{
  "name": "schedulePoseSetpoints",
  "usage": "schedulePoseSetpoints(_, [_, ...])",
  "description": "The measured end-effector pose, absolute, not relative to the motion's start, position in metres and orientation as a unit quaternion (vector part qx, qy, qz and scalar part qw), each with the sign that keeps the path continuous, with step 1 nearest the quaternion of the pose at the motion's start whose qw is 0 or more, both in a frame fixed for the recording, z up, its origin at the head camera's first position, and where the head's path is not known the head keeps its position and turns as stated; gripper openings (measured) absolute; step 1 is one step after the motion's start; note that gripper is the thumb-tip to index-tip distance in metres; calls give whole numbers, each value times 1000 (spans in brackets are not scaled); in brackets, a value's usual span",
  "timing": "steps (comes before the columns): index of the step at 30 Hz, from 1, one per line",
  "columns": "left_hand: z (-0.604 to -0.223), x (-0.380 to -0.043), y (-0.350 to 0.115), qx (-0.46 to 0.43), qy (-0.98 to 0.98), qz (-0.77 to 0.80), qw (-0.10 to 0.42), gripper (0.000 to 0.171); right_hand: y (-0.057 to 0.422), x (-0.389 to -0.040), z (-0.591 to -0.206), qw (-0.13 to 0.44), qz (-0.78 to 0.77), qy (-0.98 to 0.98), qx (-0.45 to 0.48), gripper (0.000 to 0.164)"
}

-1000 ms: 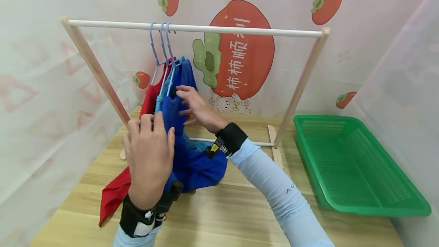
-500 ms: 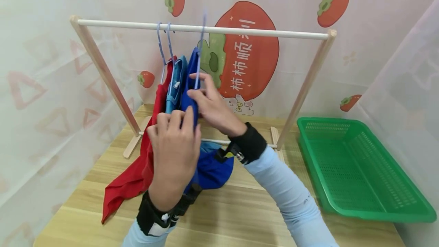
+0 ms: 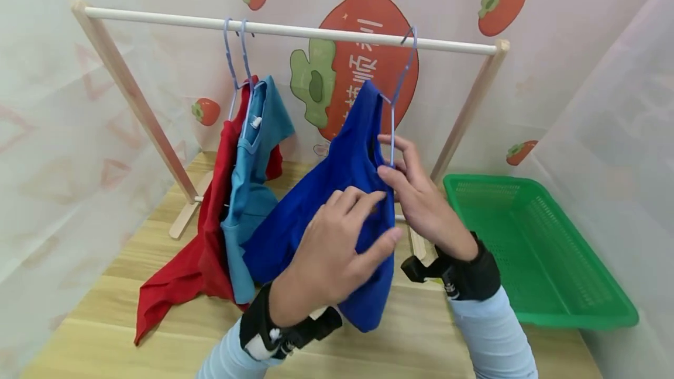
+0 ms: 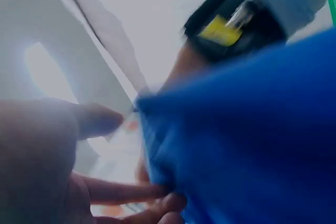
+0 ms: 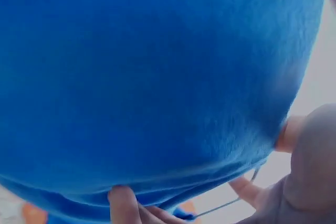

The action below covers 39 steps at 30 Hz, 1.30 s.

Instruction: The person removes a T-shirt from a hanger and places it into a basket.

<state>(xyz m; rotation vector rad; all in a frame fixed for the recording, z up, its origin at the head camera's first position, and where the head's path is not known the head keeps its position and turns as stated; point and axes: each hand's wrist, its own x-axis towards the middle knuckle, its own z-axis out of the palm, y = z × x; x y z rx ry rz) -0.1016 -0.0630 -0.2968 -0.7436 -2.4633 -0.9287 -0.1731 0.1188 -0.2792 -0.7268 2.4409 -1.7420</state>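
Blue shirt movement: Since half a second earlier, the blue shirt (image 3: 321, 189) and its hanger (image 3: 392, 127) had shifted right along the white rod (image 3: 316, 33), away from the other clothes; both hands had followed.
Other clothes: The red shirt (image 3: 210, 250) and the light-blue shirt (image 3: 242, 183) hung together toward the rod's left end.
Blue shirt position: It hung ahead of the hands, below the right part of the rod, with its lower cloth trailing left to the light-blue shirt.
Hanger alignment: The hanger stood nearly edge-on, its long axis pointing from the person toward the wall. Its hook crossed the rod near the right end.
Right hand: The right hand (image 3: 421, 197), nearer the hanger, pinched the shirt at the shoulder between thumb and fingers.
Left hand: The left hand (image 3: 332, 244) touched the shirt lower down, fingers loosely bent, thumb well apart; no grip was evident.
Green basket: The basket (image 3: 579, 323) stood to the right, partly behind the right arm.
Limits of view: Whether the hook bore on the rod could not be told. The left-wrist view was blurred; cloth filled most of the right-wrist view, and the left hand covered part of the shirt.
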Motion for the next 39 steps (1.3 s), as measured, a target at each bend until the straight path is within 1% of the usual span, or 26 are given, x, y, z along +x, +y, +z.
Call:
schedulePoseSetpoints(3, [-306, -120, -66, -256, -872, -392, 141, 49, 127, -168, -304, 26, -531, 813, -239, 50])
schedulePoseSetpoints(6, [-317, -146, -65, -228, -866, -432, 108, 45, 129, -162, -329, 34, -507, 827, -241, 51])
schedulePoseSetpoints(11, [-351, -191, -60, -166, -859, -472, 104, 35, 120, -159, -372, 61, -494, 841, -212, 59])
schedulePoseSetpoints(15, [-380, -212, -63, -147, -859, -479, 110, 23, 108, -159, -403, 70, -483, 852, -189, 61])
schedulePoseSetpoints(17, [-393, -217, -66, -145, -856, -484, 110, 20, 103, -158, -416, 49, -472, 860, -186, 58])
schedulePoseSetpoints(19, [-405, -219, -68, -139, -851, -494, 109, 19, 100, -155, -427, 5, -455, 871, -183, 54])
schedulePoseSetpoints(24, [-426, -214, -71, -118, -837, -524, 104, 18, 98, -136, -444, -123, -381, 903, -159, 26])
schedulePoseSetpoints(27, [-432, -216, -75, -111, -836, -524, 121, 16, 98, -126, -448, -174, -338, 909, -170, 16])
schedulePoseSetpoints(31, [-433, -220, -83, -107, -831, -526, 148, 16, 105, -110, -446, -200, -290, 912, -208, 17])
schedulePoseSetpoints(39, [-427, -222, -95, -101, -803, -563, 168, 19, 127, -70, -449, -223, -270, 896, -274, 27])
